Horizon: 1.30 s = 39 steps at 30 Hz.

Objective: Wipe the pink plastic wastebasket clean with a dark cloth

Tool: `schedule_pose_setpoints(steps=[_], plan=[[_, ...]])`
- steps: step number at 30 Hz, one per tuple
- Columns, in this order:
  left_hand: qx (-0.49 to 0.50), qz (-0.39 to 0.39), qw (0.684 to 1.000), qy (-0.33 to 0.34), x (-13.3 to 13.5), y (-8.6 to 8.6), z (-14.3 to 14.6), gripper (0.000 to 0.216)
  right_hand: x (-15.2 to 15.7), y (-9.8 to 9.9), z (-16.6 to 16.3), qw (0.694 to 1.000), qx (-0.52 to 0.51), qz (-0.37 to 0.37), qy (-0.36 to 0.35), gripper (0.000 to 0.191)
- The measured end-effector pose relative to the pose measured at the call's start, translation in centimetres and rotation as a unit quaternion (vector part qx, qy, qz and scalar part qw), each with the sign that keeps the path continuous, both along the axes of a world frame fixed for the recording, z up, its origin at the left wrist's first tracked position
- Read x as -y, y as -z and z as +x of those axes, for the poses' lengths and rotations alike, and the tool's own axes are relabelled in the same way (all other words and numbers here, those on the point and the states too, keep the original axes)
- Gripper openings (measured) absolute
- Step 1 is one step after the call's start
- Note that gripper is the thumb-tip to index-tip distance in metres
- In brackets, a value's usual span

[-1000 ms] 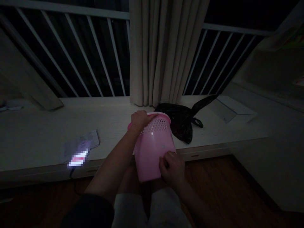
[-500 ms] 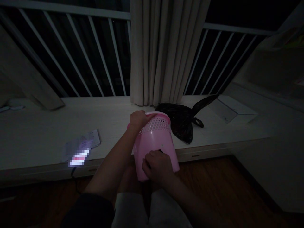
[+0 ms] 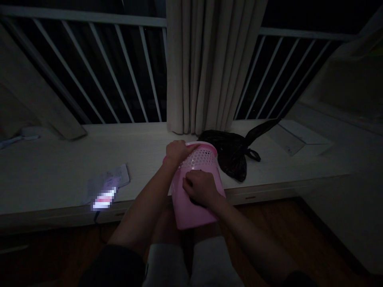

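A pink plastic waste basket (image 3: 196, 207) with a perforated upper band stands tilted on my lap in front of a white window ledge (image 3: 60, 171). My left hand (image 3: 177, 151) is closed over the basket's near rim. Against the basket's outer wall, just below the holes, my right hand (image 3: 200, 187) is curled with something small and dark under its fingers that I cannot make out. A black plastic bag (image 3: 230, 151) lies on the ledge right behind the basket.
A curtain (image 3: 209, 63) hangs over the ledge in front of a white window railing (image 3: 104, 67). Papers and a lit screen (image 3: 106, 191) lie on the ledge at left. A white box (image 3: 296, 139) sits at right. The room is dark, with wooden floor below.
My right hand has slid from the basket's lower right side up to its upper wall near the holes. My left hand has stayed on the rim.
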<state>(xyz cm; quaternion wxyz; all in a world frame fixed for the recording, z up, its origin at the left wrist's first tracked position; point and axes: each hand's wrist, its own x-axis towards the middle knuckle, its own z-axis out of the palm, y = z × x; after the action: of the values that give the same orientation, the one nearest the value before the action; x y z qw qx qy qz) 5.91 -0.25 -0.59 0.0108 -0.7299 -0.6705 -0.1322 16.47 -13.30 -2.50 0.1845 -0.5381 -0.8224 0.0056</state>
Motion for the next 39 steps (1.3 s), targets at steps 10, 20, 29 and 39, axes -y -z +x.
schedule_pose_setpoints(steps=[10,20,29,39], plan=[[0.014,-0.012,1.000,0.006,-0.1,-0.2,0.3,0.095,-2.6,0.3,1.9,0.993,-0.096,0.046,0.044,0.025],[0.024,-0.015,1.000,-0.001,0.0,-0.1,-0.2,0.094,-2.8,3.4,5.8,0.945,-0.297,0.032,0.132,0.029],[0.014,-0.027,1.000,0.001,0.2,-0.2,-0.4,0.095,0.2,5.5,6.6,0.914,-0.378,0.005,0.145,0.033],[0.027,-0.020,0.999,0.004,0.2,0.0,-0.7,0.091,3.5,5.7,6.0,0.932,-0.341,0.023,0.123,0.033]])
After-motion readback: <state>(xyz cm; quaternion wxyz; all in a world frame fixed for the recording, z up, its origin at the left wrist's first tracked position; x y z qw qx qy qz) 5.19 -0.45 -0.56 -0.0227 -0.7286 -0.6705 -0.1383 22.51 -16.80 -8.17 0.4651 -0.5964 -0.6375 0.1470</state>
